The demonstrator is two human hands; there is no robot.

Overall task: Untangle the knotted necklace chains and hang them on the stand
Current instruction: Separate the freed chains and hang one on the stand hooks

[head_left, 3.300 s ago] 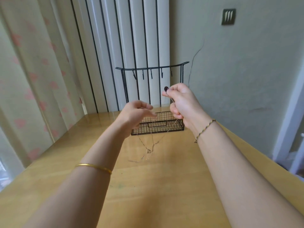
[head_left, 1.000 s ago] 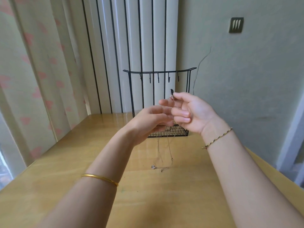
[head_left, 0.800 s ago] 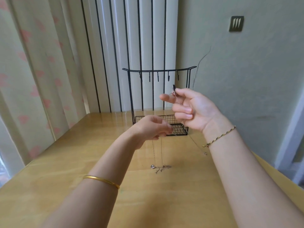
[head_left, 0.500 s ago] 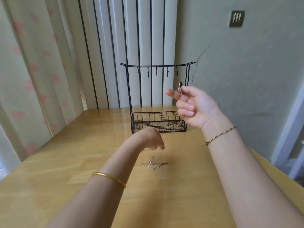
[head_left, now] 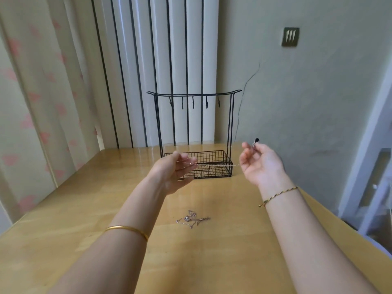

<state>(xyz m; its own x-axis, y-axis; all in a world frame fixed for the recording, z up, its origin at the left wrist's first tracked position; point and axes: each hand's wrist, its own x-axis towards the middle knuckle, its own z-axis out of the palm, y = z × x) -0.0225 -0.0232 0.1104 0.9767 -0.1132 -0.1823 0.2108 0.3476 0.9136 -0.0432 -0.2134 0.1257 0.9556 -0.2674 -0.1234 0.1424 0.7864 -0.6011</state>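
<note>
A: We've got one chain (head_left: 218, 164) pulled out level between our two grips. The left hand (head_left: 174, 170) pinches its end at the fingertips, palm half open and the other fingers loose. The right hand (head_left: 259, 162) pinches a small dark pendant (head_left: 256, 140) at thumb and forefinger, the remaining fingers spread.

B: And the other chains?

A: A small heap of chain (head_left: 192, 219) lies on the desk (head_left: 63, 209), below and nearer to us than both grips. We can't tell whether it is still knotted.

B: So what could go wrong?

A: Both pinches are light. If either slackens, we judge the strand drops back onto that heap and tangles again.

B: And the hanging itself?

A: The stand (head_left: 194, 132) is just beyond the grips, its hooks (head_left: 193, 102) above them. The strand crosses in front of the wire basket (head_left: 212, 164) at the stand's foot. Lifting carelessly, we could catch the links on the mesh or on a neighbouring hook.

B: Pulling too hard?

A: That too. The chain is so fine we can barely see it against the basket, so a sharp tug might well snap it.
</note>
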